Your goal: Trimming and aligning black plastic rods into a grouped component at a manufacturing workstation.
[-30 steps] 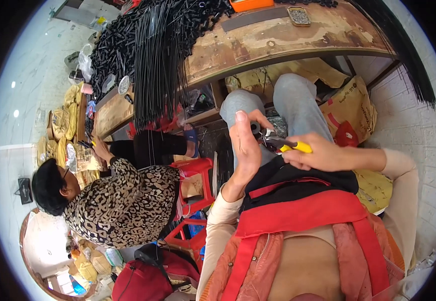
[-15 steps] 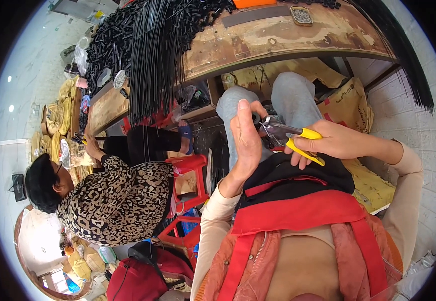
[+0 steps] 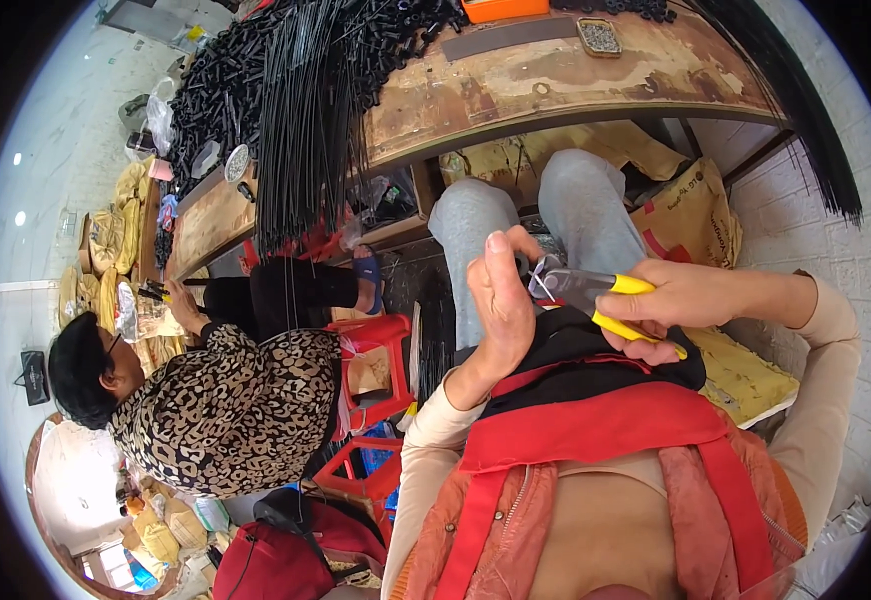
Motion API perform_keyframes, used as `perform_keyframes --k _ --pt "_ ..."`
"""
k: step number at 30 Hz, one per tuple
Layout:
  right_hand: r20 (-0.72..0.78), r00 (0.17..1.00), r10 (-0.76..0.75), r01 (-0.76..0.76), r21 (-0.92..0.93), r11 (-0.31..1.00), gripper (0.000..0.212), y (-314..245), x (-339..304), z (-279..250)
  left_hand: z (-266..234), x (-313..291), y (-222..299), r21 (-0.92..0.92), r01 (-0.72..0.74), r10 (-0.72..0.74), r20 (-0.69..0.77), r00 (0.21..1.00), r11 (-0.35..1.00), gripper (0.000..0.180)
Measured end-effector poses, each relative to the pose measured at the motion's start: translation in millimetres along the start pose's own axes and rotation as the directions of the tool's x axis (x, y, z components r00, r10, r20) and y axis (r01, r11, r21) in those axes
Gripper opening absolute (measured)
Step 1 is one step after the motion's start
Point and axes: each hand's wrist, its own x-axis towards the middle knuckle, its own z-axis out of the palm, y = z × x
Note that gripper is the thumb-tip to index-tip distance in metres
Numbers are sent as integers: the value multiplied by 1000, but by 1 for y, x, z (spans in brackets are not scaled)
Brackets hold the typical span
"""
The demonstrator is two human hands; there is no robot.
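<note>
Over my lap, my left hand (image 3: pixel 503 295) is closed with the thumb pointing up, holding a small dark tubular piece (image 3: pixel 522 265) whose round end shows by the fingers. Most of that piece is hidden behind the hand. In my right hand (image 3: pixel 670 300) is a pair of pliers (image 3: pixel 580 287) with yellow handles and grey metal jaws. The pliers' handles are spread apart, one under the palm and one along the fingers. Their jaws meet the left hand's fingertips at the dark piece, where a small whitish sliver (image 3: pixel 543 280) shows.
Ahead stands a worn wooden bench (image 3: pixel 555 95) with a heap of black tubular parts (image 3: pixel 220 95), hanging bundles of black rods (image 3: pixel 305 130), an orange container (image 3: pixel 505 9) and a small tray (image 3: pixel 598 37) of metal bits. A co-worker (image 3: pixel 225 400) sits at left near red stools (image 3: pixel 380 365).
My right hand and the pliers have shifted right and slightly down, and the pliers are turned a little. My left hand has lowered slightly, still holding the dark piece.
</note>
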Motion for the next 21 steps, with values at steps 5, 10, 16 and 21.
perform_keyframes --k 5,10,16,21 --pt "60 998 30 -29 -11 1000 43 -2 0 -4 -4 -10 -9 -41 -45 45 -4 999 998 69" --pt "-183 323 -929 119 -966 231 15 20 32 -96 -14 28 4 -46 -178 177 -21 984 983 65" --pt "-457 202 -866 -425 -838 343 21 -15 38 -270 -2 55 11 -159 -80 120 260 958 984 29" --pt "-353 267 -897 -595 -792 135 18 -39 65 -323 17 67 -33 -233 58 16 303 953 971 23"
